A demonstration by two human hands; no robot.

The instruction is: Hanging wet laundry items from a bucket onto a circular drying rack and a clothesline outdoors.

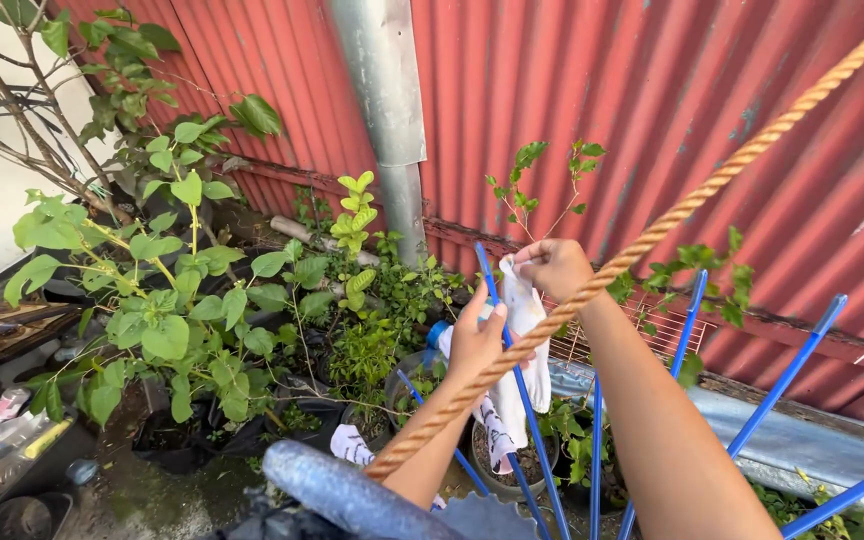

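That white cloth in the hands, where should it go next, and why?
Probably drape it over the blue rod. The right hand pinches the top of the white cloth beside that rod's tip, the left hand steadies it lower down, and the cloth hangs loose, not yet resting on anything. The orange rope crosses in front.

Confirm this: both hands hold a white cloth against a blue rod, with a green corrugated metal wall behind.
Not quite. The head view shows the left hand and right hand holding the white cloth against the blue rod, but the corrugated metal wall is red, not green.
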